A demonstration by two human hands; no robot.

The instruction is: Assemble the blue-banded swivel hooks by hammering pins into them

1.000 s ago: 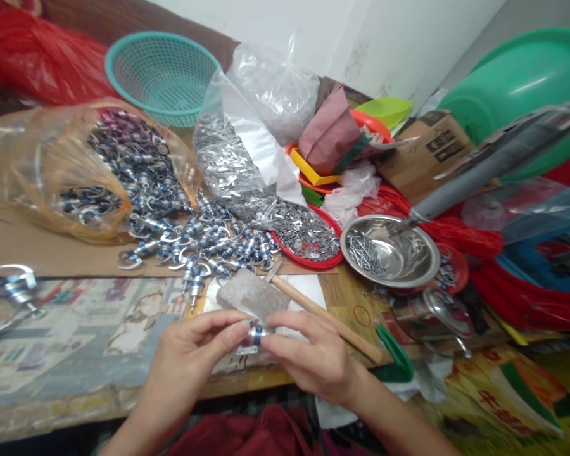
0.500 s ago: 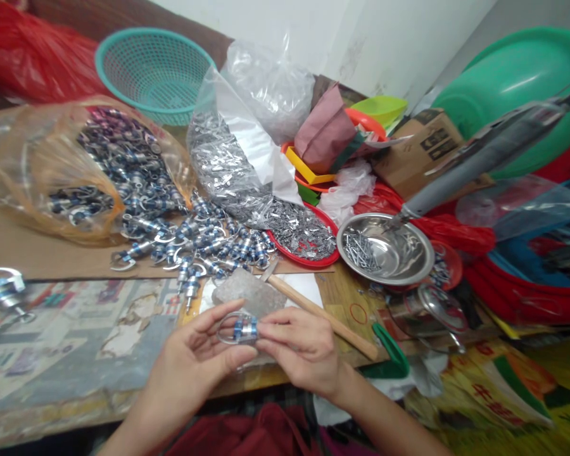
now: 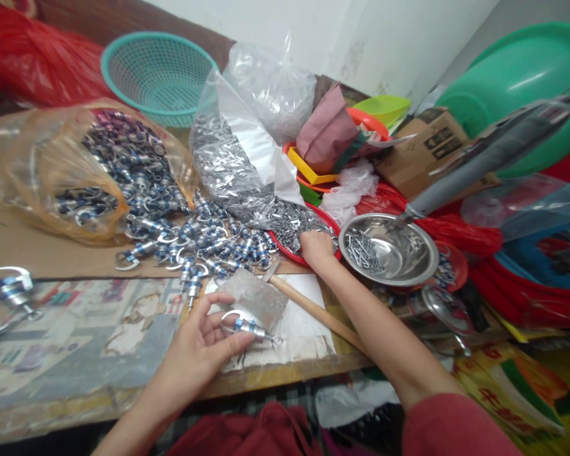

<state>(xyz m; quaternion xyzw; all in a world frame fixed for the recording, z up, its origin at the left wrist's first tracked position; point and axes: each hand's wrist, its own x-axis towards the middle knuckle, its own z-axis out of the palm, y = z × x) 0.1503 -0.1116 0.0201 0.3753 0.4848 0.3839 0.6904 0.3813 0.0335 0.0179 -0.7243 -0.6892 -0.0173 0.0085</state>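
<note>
Over the front edge of the table, my left hand [image 3: 202,342] pinches a blue-and-silver metal hook fitting [image 3: 251,328], its curved hook towards the palm and a small eye at its right end. My right hand [image 3: 317,247] reaches away from me into a red plate [image 3: 291,254] heaped with small flat metal pieces [image 3: 285,221]. Its fingertips are hidden against the pile. Just beyond my left hand lies a grey metal block [image 3: 259,301] on white paper. A wooden-handled hammer [image 3: 313,307] passes under my right forearm.
Many similar hook fittings [image 3: 204,237] spill from an orange-tinted bag [image 3: 42,183] at left. A steel bowl [image 3: 408,275] holding metal pins stands right of the red plate. Behind are a turquoise basket [image 3: 159,117] and a cardboard box [image 3: 418,152]. A grey tool [image 3: 484,152] slants in above the bowl.
My right hand has left the hook fitting and moved forward and right to the metal pieces in the red plate. My left hand keeps the fitting, now tilted with its eye end showing.
</note>
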